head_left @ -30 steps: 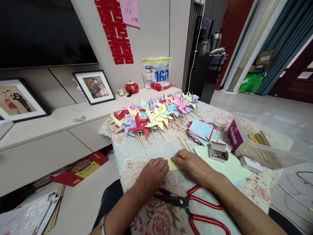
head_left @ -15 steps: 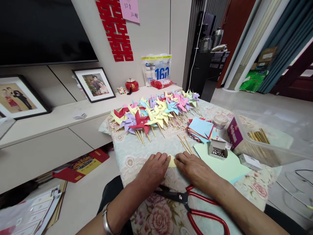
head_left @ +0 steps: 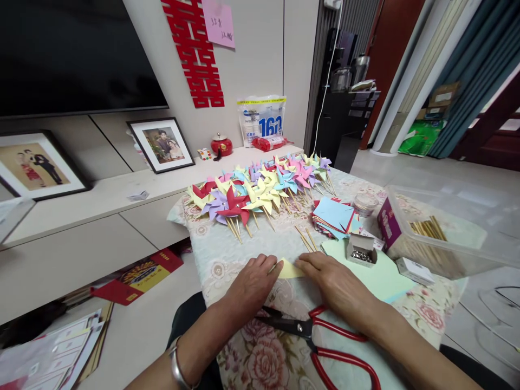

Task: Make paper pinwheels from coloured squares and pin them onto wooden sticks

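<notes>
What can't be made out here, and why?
In the head view:
Yellow paper: ends covered by the left hand and right hand.
Red-handled scissors: lower handle loop cut off by the bottom edge.
Metal fasteners: too small to count in their box.
Television: cut off at top and left.

We read "160" on the bag (head_left: 254, 116) at twelve o'clock; towards eleven, "35" on a pink note (head_left: 218, 30), "囍" on the red cutout (head_left: 197, 65).

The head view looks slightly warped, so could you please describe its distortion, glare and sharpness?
Head view: the far-left photo frame looks stretched, likely by wide-angle distortion; same view, pale sheen on the floor at right; also head view, the yellow paper between left hand and right hand looks reasonably sharp.
</notes>
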A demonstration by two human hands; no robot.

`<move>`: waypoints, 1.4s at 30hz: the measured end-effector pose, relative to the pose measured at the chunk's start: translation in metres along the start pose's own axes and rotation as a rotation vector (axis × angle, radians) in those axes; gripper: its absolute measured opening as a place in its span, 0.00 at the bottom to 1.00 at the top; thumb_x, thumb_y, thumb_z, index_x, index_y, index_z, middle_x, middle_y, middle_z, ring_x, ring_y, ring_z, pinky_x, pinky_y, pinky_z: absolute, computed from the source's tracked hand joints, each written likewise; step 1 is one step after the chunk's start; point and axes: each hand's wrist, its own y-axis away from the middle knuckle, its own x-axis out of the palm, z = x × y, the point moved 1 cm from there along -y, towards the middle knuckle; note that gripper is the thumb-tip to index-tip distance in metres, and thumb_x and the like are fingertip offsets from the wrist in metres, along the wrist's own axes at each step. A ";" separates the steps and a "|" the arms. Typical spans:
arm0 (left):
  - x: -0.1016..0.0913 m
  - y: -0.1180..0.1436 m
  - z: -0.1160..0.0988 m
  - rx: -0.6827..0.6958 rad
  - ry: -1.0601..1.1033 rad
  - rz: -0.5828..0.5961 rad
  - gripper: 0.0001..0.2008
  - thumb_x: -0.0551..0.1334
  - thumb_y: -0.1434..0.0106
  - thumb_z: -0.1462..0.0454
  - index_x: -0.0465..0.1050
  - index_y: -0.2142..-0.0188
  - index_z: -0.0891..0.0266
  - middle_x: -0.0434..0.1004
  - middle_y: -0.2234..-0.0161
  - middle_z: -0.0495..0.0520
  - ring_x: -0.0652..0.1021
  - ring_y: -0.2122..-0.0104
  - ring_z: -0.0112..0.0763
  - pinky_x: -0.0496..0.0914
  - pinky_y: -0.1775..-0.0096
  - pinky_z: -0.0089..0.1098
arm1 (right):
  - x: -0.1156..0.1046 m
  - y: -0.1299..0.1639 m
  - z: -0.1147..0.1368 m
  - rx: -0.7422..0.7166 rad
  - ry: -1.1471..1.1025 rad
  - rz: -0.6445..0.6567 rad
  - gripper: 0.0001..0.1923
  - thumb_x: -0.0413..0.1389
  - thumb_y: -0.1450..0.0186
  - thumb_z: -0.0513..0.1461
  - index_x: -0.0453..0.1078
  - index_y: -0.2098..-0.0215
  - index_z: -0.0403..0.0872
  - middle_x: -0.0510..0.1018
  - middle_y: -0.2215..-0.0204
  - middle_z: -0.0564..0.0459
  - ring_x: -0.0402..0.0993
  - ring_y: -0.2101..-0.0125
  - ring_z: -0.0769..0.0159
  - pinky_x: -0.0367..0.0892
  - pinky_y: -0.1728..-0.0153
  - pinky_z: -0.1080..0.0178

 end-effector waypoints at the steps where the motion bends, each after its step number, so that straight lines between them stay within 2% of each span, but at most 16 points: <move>1: -0.002 0.000 -0.001 0.002 0.006 0.015 0.26 0.57 0.36 0.69 0.58 0.38 0.64 0.70 0.48 0.63 0.71 0.53 0.46 0.69 0.55 0.43 | 0.002 -0.004 0.001 -0.027 -0.032 0.002 0.21 0.48 0.30 0.29 0.68 0.42 0.50 0.76 0.44 0.44 0.73 0.46 0.56 0.66 0.46 0.56; 4: -0.007 0.000 -0.002 0.003 0.022 0.028 0.26 0.58 0.37 0.69 0.59 0.39 0.66 0.70 0.48 0.64 0.71 0.53 0.47 0.69 0.54 0.43 | 0.015 -0.012 0.001 -0.069 -0.083 0.085 0.26 0.46 0.28 0.30 0.58 0.33 0.49 0.69 0.37 0.42 0.64 0.37 0.55 0.60 0.39 0.48; 8: -0.006 0.005 0.003 0.029 0.071 0.001 0.25 0.57 0.37 0.72 0.60 0.40 0.66 0.71 0.49 0.63 0.71 0.54 0.44 0.70 0.53 0.42 | 0.027 -0.013 -0.003 -0.044 -0.033 0.184 0.29 0.44 0.28 0.29 0.52 0.30 0.46 0.66 0.35 0.39 0.57 0.34 0.53 0.54 0.37 0.40; 16: -0.005 0.025 0.016 0.075 0.140 -0.011 0.22 0.52 0.33 0.73 0.61 0.40 0.63 0.72 0.46 0.61 0.71 0.50 0.40 0.70 0.50 0.39 | 0.021 -0.010 0.003 -0.053 -0.001 0.211 0.26 0.45 0.27 0.30 0.54 0.32 0.44 0.67 0.36 0.39 0.57 0.35 0.51 0.51 0.37 0.39; 21: 0.001 0.039 0.022 0.071 0.217 -0.043 0.29 0.53 0.37 0.76 0.59 0.37 0.63 0.68 0.40 0.63 0.68 0.42 0.43 0.67 0.43 0.45 | 0.019 -0.012 0.004 -0.068 0.003 0.210 0.22 0.45 0.26 0.33 0.59 0.35 0.47 0.68 0.36 0.42 0.58 0.35 0.53 0.53 0.38 0.41; 24: 0.003 0.041 0.022 0.006 0.250 -0.056 0.31 0.54 0.39 0.77 0.59 0.36 0.62 0.68 0.39 0.63 0.70 0.42 0.42 0.68 0.44 0.43 | 0.021 -0.013 0.006 -0.063 0.040 0.207 0.21 0.45 0.26 0.33 0.63 0.37 0.48 0.68 0.36 0.44 0.59 0.36 0.52 0.53 0.39 0.40; 27: 0.003 0.038 0.015 -0.047 0.196 -0.058 0.30 0.52 0.35 0.75 0.57 0.34 0.60 0.64 0.35 0.61 0.69 0.41 0.42 0.68 0.44 0.45 | 0.024 -0.013 0.007 -0.055 0.080 0.207 0.23 0.45 0.27 0.31 0.62 0.36 0.48 0.66 0.35 0.43 0.58 0.35 0.51 0.51 0.38 0.39; 31: 0.005 0.035 0.010 -0.031 0.051 0.012 0.27 0.51 0.32 0.72 0.58 0.34 0.59 0.64 0.34 0.55 0.67 0.39 0.50 0.68 0.46 0.49 | 0.025 -0.010 0.010 -0.039 0.136 0.209 0.24 0.44 0.27 0.31 0.61 0.35 0.46 0.65 0.34 0.43 0.58 0.36 0.49 0.50 0.38 0.38; 37: 0.009 0.041 0.011 -0.009 0.032 0.050 0.28 0.51 0.32 0.73 0.58 0.34 0.62 0.61 0.33 0.55 0.66 0.39 0.51 0.67 0.44 0.48 | 0.014 -0.005 0.020 0.007 0.197 0.210 0.19 0.48 0.30 0.29 0.72 0.45 0.46 0.76 0.43 0.45 0.66 0.41 0.48 0.55 0.41 0.38; 42: 0.000 0.041 0.013 -0.031 0.104 0.058 0.28 0.53 0.34 0.74 0.62 0.36 0.60 0.65 0.35 0.54 0.68 0.41 0.49 0.68 0.47 0.46 | 0.002 0.000 0.018 0.046 0.168 0.226 0.14 0.52 0.33 0.29 0.77 0.57 0.47 0.82 0.55 0.44 0.74 0.49 0.51 0.62 0.47 0.48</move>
